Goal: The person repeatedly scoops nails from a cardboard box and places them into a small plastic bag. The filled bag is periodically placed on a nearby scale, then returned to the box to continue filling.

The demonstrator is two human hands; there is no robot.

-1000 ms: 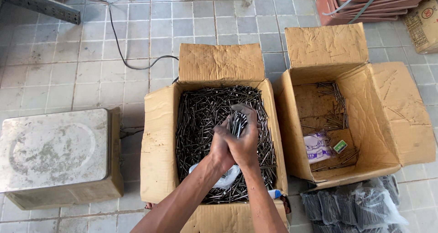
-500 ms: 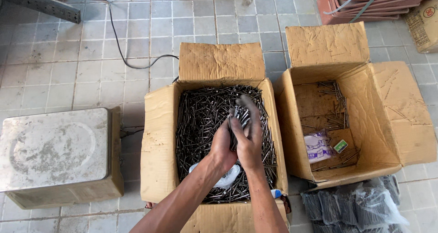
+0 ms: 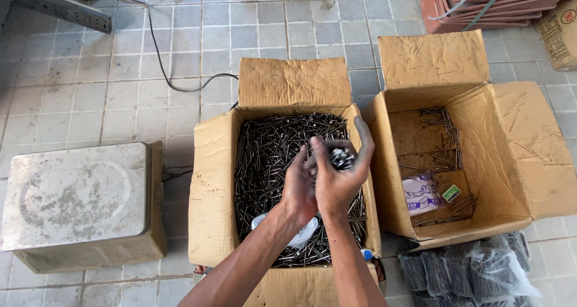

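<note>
Both my hands are raised together over an open cardboard box [image 3: 210, 181] filled with a heap of dark nails [image 3: 270, 144]. My right hand [image 3: 339, 174] curls around a bunch of nails [image 3: 342, 158], whose heads show between the fingers. My left hand [image 3: 299, 190] presses against the same bunch from the left side. A white plastic bag [image 3: 297, 236] lies on the nails just under my wrists.
A second open cardboard box [image 3: 511, 144] at right holds a few loose nails and small packets. Clear bags packed with nails [image 3: 475, 271] lie at the bottom right. A grey metal scale platform [image 3: 75, 193] stands at left. A black cable [image 3: 174, 84] runs over the tiled floor.
Both hands have shifted a little to the right and turned, so the nail heads now face up toward me. The right fingers have spread wider around the bunch.
</note>
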